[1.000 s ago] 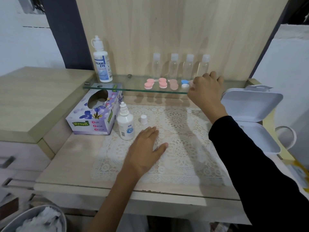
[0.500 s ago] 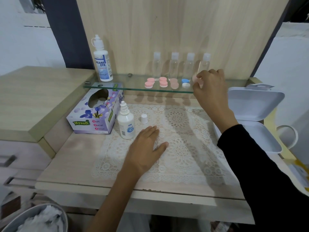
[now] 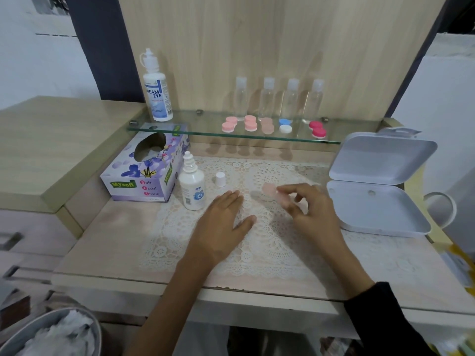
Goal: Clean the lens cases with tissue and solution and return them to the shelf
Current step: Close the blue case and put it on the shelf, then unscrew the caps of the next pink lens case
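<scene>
My right hand (image 3: 312,214) pinches a pale pink lens case (image 3: 274,192), blurred by motion, just above the lace mat (image 3: 282,242). My left hand (image 3: 221,224) rests flat on the mat beside it, fingers straight. Several more lens cases lie on the glass shelf (image 3: 205,129): pink ones (image 3: 229,124), a blue and white one (image 3: 285,125) and a red one (image 3: 318,129). An uncapped solution bottle (image 3: 192,187) stands on the mat left of my left hand, its white cap (image 3: 220,179) beside it. The purple tissue box (image 3: 146,168) sits under the shelf's left end.
A large solution bottle (image 3: 157,88) and several clear small bottles (image 3: 279,98) stand on the shelf. An open white hinged box (image 3: 377,186) lies at the right of the table. A bin with crumpled tissue (image 3: 51,335) is at bottom left.
My right hand has come down from the shelf's right end to the mat with the pale pink lens case in its fingers. The red case on the shelf is now uncovered. My left hand stayed put.
</scene>
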Action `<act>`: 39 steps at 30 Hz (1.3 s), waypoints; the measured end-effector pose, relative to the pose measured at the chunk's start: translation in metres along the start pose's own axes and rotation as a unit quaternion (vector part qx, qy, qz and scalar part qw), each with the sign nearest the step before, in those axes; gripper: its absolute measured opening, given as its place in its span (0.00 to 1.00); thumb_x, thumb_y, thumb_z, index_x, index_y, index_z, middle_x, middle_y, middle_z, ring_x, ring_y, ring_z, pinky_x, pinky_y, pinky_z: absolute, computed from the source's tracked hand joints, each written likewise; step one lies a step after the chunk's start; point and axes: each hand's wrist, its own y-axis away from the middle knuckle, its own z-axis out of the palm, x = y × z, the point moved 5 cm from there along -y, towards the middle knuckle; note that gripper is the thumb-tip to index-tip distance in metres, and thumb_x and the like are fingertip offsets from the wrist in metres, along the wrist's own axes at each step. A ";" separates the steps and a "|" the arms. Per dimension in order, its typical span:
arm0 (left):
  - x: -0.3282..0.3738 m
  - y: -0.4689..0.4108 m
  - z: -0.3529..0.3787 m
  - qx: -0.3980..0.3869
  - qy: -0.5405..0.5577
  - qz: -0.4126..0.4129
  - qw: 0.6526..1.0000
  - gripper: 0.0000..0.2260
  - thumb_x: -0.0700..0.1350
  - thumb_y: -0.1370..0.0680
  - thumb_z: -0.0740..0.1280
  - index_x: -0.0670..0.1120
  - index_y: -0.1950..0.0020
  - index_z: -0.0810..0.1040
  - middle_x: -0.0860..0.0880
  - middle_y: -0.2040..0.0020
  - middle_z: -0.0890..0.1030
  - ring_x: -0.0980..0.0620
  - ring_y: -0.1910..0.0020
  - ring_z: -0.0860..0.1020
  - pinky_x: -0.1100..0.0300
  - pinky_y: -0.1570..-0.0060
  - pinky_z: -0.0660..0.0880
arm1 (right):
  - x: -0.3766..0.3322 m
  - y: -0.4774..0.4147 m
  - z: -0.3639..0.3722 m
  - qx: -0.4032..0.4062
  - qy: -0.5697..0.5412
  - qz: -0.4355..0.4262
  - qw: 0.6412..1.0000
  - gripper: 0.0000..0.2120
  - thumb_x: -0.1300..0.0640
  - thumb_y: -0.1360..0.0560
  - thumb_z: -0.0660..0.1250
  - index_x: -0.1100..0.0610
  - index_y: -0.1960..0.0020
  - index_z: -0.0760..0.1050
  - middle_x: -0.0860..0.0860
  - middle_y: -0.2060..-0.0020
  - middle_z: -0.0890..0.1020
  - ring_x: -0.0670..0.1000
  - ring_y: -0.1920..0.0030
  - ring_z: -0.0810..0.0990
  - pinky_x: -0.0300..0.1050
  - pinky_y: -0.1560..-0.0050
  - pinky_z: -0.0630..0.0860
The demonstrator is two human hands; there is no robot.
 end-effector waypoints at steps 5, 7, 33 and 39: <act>-0.001 0.001 0.001 -0.002 0.011 0.004 1.000 0.26 0.56 0.20 0.59 0.47 0.25 0.62 0.52 0.24 0.60 0.57 0.25 0.53 0.64 0.28 0.47 | 0.007 0.013 0.014 -0.058 -0.056 0.050 0.995 0.13 0.62 0.26 0.70 0.45 0.50 0.82 0.45 0.55 0.75 0.43 0.53 0.75 0.36 0.54 0.69; 0.000 0.001 -0.001 0.000 0.021 0.009 1.000 0.25 0.56 0.21 0.61 0.48 0.26 0.64 0.52 0.25 0.62 0.56 0.25 0.55 0.62 0.28 0.50 | 0.009 0.013 0.018 -0.083 -0.044 0.035 0.995 0.13 0.62 0.27 0.71 0.45 0.50 0.82 0.50 0.55 0.75 0.46 0.55 0.75 0.42 0.53 0.74; 0.017 -0.009 -0.016 0.009 0.008 0.047 0.999 0.12 0.51 0.26 0.70 0.51 0.43 0.80 0.55 0.49 0.78 0.55 0.47 0.73 0.55 0.47 0.70 | 0.002 0.012 0.027 -0.104 0.057 -0.066 0.991 0.13 0.63 0.27 0.70 0.55 0.43 0.80 0.47 0.55 0.76 0.49 0.51 0.70 0.46 0.47 0.69; 0.016 -0.009 -0.014 0.029 0.014 0.037 0.999 0.11 0.50 0.28 0.72 0.51 0.46 0.81 0.57 0.53 0.78 0.56 0.50 0.72 0.56 0.49 0.70 | 0.000 0.013 0.028 -0.112 0.061 -0.059 0.990 0.18 0.58 0.30 0.60 0.56 0.43 0.80 0.45 0.56 0.74 0.49 0.51 0.70 0.45 0.50 0.69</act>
